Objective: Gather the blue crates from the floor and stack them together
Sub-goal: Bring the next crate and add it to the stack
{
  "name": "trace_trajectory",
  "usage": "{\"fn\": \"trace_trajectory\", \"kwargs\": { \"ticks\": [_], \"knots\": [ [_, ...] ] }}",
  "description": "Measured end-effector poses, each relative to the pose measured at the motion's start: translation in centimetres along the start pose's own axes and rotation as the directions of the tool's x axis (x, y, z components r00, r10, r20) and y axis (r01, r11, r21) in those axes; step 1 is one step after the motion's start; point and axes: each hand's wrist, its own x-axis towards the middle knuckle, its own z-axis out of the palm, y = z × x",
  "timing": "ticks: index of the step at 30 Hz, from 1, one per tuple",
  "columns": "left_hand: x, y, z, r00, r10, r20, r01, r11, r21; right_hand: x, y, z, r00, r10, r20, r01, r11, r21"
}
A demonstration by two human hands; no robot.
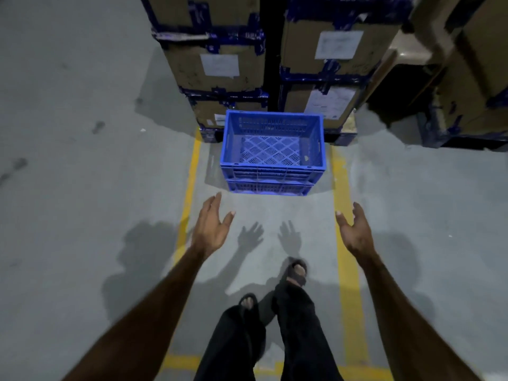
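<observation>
My left hand (210,229) and right hand (354,232) reach empty, fingers spread, toward 2 stacked lattice-floored blue plastic crates (272,155) before taped cardboard cartons (217,59).

Grey concrete floor (82,188) with yellow painted lines (347,243); blue crates (272,160) stacked on it; taped cardboard boxes (217,64) behind.

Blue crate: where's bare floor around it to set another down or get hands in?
Bare floor lies between the blue crate and both open hands, inside the yellow lines. Narrow strips run between each crate side and its line. Wide grey floor lies left of the left line. Behind the crate it is crowded: taped cardboard boxes stand right behind it.
</observation>
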Motion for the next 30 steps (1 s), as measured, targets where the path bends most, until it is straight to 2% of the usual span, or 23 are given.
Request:
{"fn": "trace_trajectory", "kwargs": {
  "ticks": [4,7,10,14,17,23,30],
  "knots": [
    [-11.1,3.5,-2.2,0.996,-0.088,-0.024,0.083,0.984,-0.158,-9.8,-0.1,-3.1,0.998,0.056,-0.031,-0.054,0.996,0.072],
    [-18.4,3.7,-1.6,0.996,-0.091,0.015,0.091,0.959,-0.27,-15.4,0.7,-4.5,0.994,0.086,-0.066,-0.076,0.986,0.147],
    [-24.1,3.6,-1.1,0.994,-0.106,0.032,0.111,0.949,-0.296,-20.6,2.0,-5.6,0.988,0.113,-0.102,-0.09,0.974,0.208],
    [-29.1,4.2,-1.2,0.99,-0.144,-0.012,0.133,0.945,-0.299,-26.1,4.5,-6.9,0.993,0.092,-0.068,-0.074,0.971,0.227],
    [-32.1,5.2,-1.4,0.995,-0.085,-0.043,0.07,0.96,-0.271,-29.1,6.5,-8.6,0.997,0.049,-0.059,-0.036,0.978,0.207],
    [-40.6,8.2,-1.6,0.994,0.042,-0.101,-0.06,0.981,-0.183,-37.0,11.3,-14.9,0.987,-0.057,-0.152,0.084,0.981,0.176],
    [-50.3,10.7,-1.7,0.974,0.216,-0.066,-0.22,0.974,-0.053,-47.3,18.1,-20.9,0.968,-0.054,-0.243,0.094,0.984,0.154]
  ]
}}
